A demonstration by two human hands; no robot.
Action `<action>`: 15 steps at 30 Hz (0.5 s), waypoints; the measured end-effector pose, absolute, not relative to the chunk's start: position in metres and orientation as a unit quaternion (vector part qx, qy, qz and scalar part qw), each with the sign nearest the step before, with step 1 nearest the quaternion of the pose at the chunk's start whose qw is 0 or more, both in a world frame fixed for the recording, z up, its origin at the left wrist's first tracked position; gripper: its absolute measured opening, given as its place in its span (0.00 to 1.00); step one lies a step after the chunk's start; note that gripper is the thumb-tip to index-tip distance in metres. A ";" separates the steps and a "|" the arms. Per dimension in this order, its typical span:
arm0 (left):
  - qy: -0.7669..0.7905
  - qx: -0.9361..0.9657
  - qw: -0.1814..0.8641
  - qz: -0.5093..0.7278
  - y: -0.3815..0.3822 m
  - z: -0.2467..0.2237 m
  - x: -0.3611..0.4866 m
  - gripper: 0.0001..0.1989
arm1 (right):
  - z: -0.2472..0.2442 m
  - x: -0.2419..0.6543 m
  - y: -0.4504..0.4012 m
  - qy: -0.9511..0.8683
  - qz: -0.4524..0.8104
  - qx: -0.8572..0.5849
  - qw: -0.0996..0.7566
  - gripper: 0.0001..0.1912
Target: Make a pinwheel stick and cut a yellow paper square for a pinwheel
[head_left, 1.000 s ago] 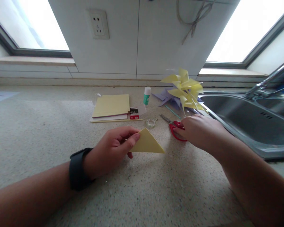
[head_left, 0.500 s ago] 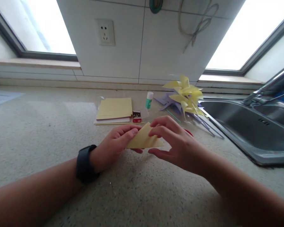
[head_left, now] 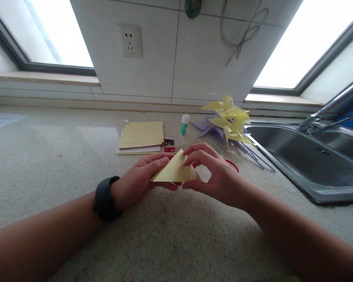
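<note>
A sheet of yellow paper (head_left: pixel 173 170), folded into a triangle, is held up above the counter between both hands. My left hand (head_left: pixel 142 176), with a dark watch on its wrist, pinches the paper's left side between thumb and fingers. From the right, my right hand (head_left: pixel 214 172) grips it too, curled fingertips on the front face and the thumb at the lower edge. Behind the hands lie a stack of yellow paper (head_left: pixel 142 134), a small red box of metal pins (head_left: pixel 169 145) and a thin yellow stick (head_left: pixel 129 154). A red loop (head_left: pixel 233 164) shows partly behind my right hand.
A glue stick (head_left: pixel 184 124) stands near the wall. To its right lie yellow pinwheels (head_left: pixel 228 115) and purple pinwheels (head_left: pixel 206 124) with their sticks. The steel sink (head_left: pixel 282 156) and tap (head_left: pixel 312 119) are at the right. White paper (head_left: pixel 4 120) lies far left.
The folded paper has turned a little and its left corner shifted left. My right thumb and fingers have closed onto the paper's right side.
</note>
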State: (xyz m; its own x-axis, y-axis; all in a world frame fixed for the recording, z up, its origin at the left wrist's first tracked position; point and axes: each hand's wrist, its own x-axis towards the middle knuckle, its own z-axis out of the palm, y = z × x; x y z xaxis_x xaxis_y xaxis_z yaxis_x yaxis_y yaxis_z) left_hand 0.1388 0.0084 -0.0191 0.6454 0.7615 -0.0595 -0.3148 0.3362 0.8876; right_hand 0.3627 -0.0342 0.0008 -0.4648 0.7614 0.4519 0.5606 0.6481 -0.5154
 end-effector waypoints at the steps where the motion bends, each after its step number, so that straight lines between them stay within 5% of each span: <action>1: 0.234 0.470 0.780 0.340 0.009 -0.019 0.138 0.21 | 0.000 0.363 -0.034 -0.838 0.164 -0.389 0.346 0.19; 15: 0.205 0.488 0.782 0.329 0.013 -0.026 0.139 0.17 | -0.008 0.365 -0.026 -0.778 0.324 -0.354 0.406 0.12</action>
State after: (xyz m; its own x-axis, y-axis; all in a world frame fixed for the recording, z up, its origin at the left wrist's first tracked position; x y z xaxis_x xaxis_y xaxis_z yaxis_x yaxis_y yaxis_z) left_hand 0.1387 0.0132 -0.0261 0.6992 0.7149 0.0016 -0.3154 0.3064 0.8982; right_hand 0.3652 -0.0263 -0.0076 -0.4199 0.8135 0.4023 0.2870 0.5395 -0.7915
